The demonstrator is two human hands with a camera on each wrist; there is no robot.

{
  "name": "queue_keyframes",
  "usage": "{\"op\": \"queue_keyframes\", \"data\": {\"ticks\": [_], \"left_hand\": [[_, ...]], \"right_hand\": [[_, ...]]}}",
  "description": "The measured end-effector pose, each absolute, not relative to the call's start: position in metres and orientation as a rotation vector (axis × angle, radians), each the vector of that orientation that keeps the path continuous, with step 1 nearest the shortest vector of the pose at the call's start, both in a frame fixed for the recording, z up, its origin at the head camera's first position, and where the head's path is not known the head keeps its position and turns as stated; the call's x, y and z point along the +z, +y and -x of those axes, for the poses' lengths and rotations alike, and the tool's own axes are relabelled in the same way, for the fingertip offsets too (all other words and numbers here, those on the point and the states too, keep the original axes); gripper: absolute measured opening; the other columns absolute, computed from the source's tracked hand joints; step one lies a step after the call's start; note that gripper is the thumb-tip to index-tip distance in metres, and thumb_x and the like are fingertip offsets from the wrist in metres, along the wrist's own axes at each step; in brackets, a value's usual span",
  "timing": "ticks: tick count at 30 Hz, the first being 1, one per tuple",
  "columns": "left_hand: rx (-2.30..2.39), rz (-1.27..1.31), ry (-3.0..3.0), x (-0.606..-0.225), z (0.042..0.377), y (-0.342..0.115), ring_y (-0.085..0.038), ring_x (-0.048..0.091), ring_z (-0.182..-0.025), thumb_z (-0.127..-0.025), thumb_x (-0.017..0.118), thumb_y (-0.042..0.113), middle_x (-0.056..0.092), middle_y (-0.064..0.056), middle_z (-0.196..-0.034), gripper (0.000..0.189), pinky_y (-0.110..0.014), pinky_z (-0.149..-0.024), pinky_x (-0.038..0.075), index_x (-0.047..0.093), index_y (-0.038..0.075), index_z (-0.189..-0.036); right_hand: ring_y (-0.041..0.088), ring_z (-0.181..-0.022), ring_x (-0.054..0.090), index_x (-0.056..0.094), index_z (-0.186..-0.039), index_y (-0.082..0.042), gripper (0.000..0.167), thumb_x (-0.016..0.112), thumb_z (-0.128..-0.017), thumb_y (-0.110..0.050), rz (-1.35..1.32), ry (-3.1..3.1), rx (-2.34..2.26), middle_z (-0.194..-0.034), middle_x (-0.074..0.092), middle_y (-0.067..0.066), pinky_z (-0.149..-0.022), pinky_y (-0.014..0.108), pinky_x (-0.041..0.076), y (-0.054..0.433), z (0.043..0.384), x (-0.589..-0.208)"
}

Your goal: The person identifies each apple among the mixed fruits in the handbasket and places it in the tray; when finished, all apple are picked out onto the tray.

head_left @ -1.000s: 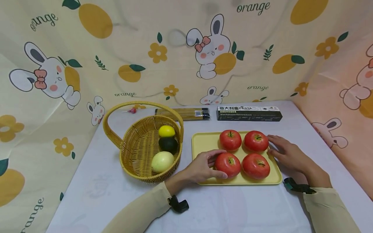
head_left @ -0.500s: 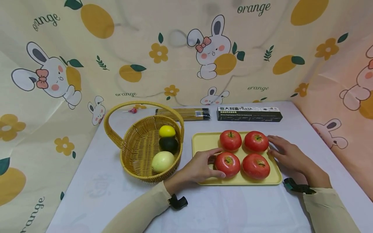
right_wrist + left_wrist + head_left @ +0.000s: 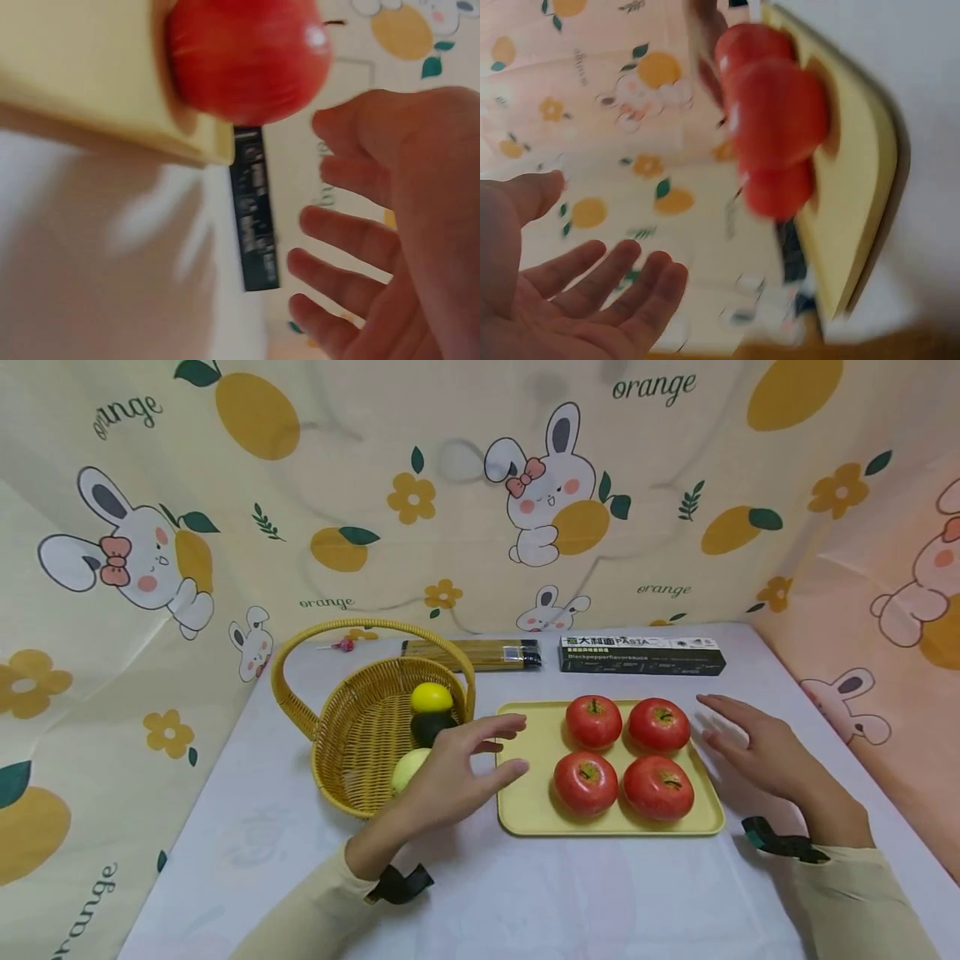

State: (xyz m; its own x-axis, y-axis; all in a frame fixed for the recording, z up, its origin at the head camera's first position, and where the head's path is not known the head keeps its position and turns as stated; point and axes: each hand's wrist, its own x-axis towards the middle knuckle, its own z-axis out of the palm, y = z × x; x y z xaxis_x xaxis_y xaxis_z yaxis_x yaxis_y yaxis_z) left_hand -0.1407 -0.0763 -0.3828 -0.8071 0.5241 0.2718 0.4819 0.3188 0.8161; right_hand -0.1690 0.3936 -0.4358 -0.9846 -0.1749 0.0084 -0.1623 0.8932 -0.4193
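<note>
Several red apples stand in two rows on a yellow tray (image 3: 528, 731), among them a front left apple (image 3: 586, 785) and a back right apple (image 3: 659, 725). My left hand (image 3: 450, 772) hovers between the tray and the wicker basket (image 3: 345, 777), fingers spread and nothing held. It hides part of a pale green fruit (image 3: 407, 770) inside the basket. Beside the tray's right edge, my right hand (image 3: 768, 756) is held apart from the apples, its fingers loosely extended. In the right wrist view a gap separates those fingers from the nearest apple (image 3: 247, 60).
A yellow lemon (image 3: 431, 698) and a dark green fruit (image 3: 431, 727) also lie in the basket, under its tall arched handle. Behind stand a pack of spaghetti (image 3: 480, 653) and a black and white pasta box (image 3: 641, 656). A patterned cloth hangs at the back.
My left hand has let go of the front left apple and moved left toward the basket. My right hand has drawn slightly away to the right. The apples stay on the tray.
</note>
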Motion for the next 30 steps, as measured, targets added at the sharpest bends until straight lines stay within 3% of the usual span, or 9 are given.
{"op": "queue_keyframes", "data": {"ticks": [4,10,15,17,20,23,30], "left_hand": [[1.561,-1.057,2.727,-0.365,0.132,-0.121,-0.023,0.073,-0.125,-0.102,0.078,0.014,0.074,-0.008,-0.140,0.045,-0.038,-0.102,0.064,0.068,0.006,-0.145],[1.509,-1.155,3.135,-0.336,0.121,-0.196,-0.023,0.075,-0.112,-0.095,0.077,0.000,0.079,-0.012,-0.130,0.039,-0.019,-0.099,0.059,0.074,0.001,-0.133],[1.182,-0.983,3.524,-0.300,0.116,-0.247,-0.034,0.072,-0.110,-0.096,0.076,0.014,0.078,-0.021,-0.130,0.042,-0.006,-0.107,0.043,0.073,-0.001,-0.136],[1.022,-0.848,3.655,-0.290,0.117,-0.263,-0.041,0.070,-0.115,-0.100,0.072,0.024,0.075,-0.023,-0.134,0.047,-0.012,-0.116,0.043,0.071,0.001,-0.141],[0.818,-0.653,3.771,-0.286,0.124,-0.284,-0.050,0.064,-0.127,-0.106,0.063,0.036,0.070,-0.027,-0.141,0.053,-0.040,-0.123,0.049,0.066,0.003,-0.147],[0.679,-0.525,3.797,-0.295,0.137,-0.301,-0.054,0.055,-0.136,-0.109,0.055,0.039,0.064,-0.031,-0.146,0.057,-0.066,-0.122,0.045,0.062,0.000,-0.150],[0.460,-0.493,3.741,-0.341,0.167,-0.329,-0.060,0.045,-0.143,-0.107,0.052,0.026,0.054,-0.039,-0.152,0.057,-0.071,-0.125,0.035,0.054,-0.011,-0.151]], "right_hand": [[0.062,-0.144,0.046,0.047,-0.166,-0.015,0.068,0.072,-0.106,-0.033,0.363,3.177,-0.642,-0.162,0.049,0.033,-0.105,0.088,0.041,0.390,0.165,-0.421],[0.059,-0.147,0.043,0.048,-0.166,-0.014,0.066,0.071,-0.105,-0.030,0.437,3.302,-0.592,-0.165,0.047,0.029,-0.109,0.087,0.038,0.390,0.163,-0.389],[0.054,-0.149,0.044,0.052,-0.163,-0.010,0.061,0.068,-0.107,-0.029,0.520,3.484,-0.534,-0.164,0.049,0.026,-0.121,0.079,0.035,0.391,0.159,-0.357],[0.051,-0.148,0.047,0.057,-0.159,-0.008,0.056,0.064,-0.109,-0.033,0.588,3.586,-0.518,-0.162,0.054,0.025,-0.129,0.068,0.034,0.391,0.159,-0.346],[0.049,-0.149,0.049,0.059,-0.156,-0.006,0.060,0.056,-0.111,-0.045,0.664,3.713,-0.482,-0.159,0.057,0.025,-0.134,0.057,0.032,0.392,0.163,-0.338],[0.049,-0.155,0.043,0.052,-0.162,-0.005,0.069,0.048,-0.111,-0.052,0.657,3.739,-0.456,-0.164,0.051,0.027,-0.138,0.054,0.023,0.395,0.169,-0.339],[0.053,-0.165,0.015,0.021,-0.175,-0.008,0.078,0.047,-0.111,-0.044,0.463,3.520,-0.263,-0.180,0.019,0.028,-0.139,0.063,-0.001,0.400,0.180,-0.375]]}}
